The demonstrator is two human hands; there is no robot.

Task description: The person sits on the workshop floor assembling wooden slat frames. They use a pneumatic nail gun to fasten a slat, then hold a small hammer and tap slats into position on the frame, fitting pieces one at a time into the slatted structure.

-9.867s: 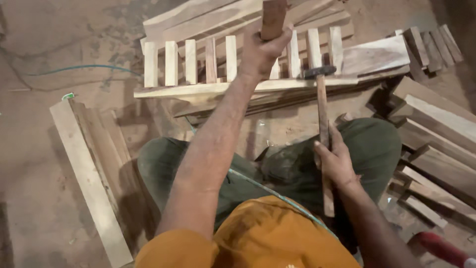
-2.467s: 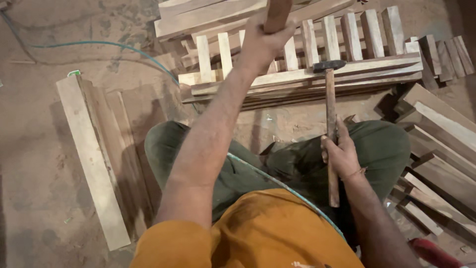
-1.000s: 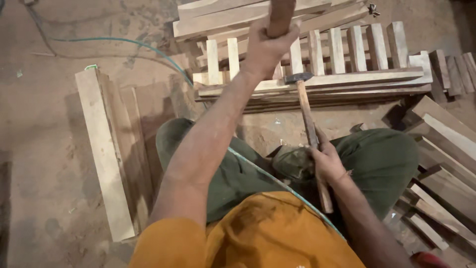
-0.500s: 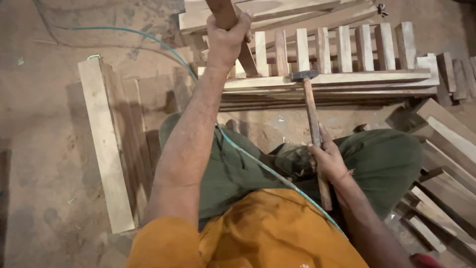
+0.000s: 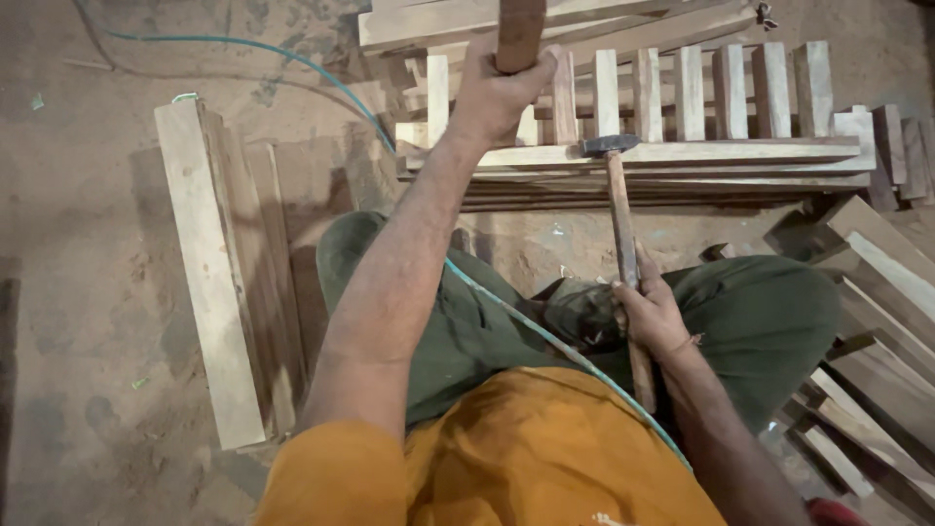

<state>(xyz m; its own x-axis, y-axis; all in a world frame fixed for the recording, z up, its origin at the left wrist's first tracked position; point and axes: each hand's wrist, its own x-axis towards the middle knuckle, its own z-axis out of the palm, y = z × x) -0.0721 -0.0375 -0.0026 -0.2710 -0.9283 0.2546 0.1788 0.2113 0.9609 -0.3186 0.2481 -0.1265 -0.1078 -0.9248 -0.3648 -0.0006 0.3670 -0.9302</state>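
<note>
**Slat gripped, hammer at the rail**

The dark slat stood upright over the slatted frame, my left hand clamped round it (it had shifted left moments before). My right hand gripped the hammer, head touching the rail.

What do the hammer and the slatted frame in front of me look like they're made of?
The hammer looks like a dark, dull metal head on a plain wooden handle, brown and unpainted, held in the right hand. The slatted frame looks like raw, unfinished wood: pale, with visible grain and rough-sawn edges, no paint or varnish showing.
</note>
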